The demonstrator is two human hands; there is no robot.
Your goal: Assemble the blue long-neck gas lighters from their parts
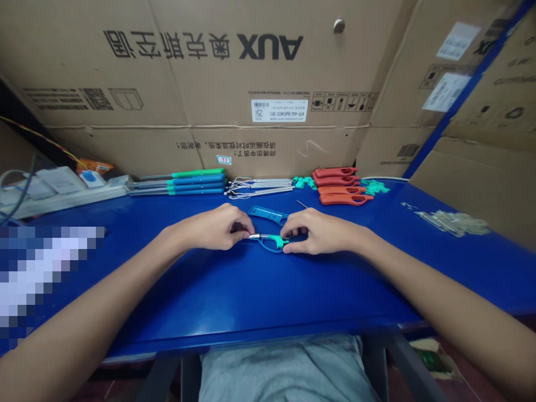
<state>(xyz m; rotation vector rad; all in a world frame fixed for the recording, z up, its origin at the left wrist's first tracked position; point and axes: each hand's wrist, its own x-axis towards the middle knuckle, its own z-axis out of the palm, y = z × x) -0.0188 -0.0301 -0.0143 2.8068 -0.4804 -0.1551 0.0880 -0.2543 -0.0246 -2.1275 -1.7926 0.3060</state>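
Observation:
Over the blue table, my left hand (232,226) is closed in a pinch at the silvery metal rod end (254,237) of a partly assembled stick lighter. My right hand (316,231) has its fingers curled around the lighter's other end, thumb below. Between the hands show a blue handle shell (268,247) with a finger loop and a green trigger (277,241) set in it. Much of this shell is hidden by my right fingers. Just behind lies a second blue handle shell (266,213), its right end close to my right fingertips.
Along the back lie stacked stick lighters (196,183), metal rods with wires (263,187), green triggers (305,182) and red-orange handle shells (339,184). Clear plastic parts (454,221) sit at right. A power strip (67,195) stands back left; cardboard (201,78) walls the rear.

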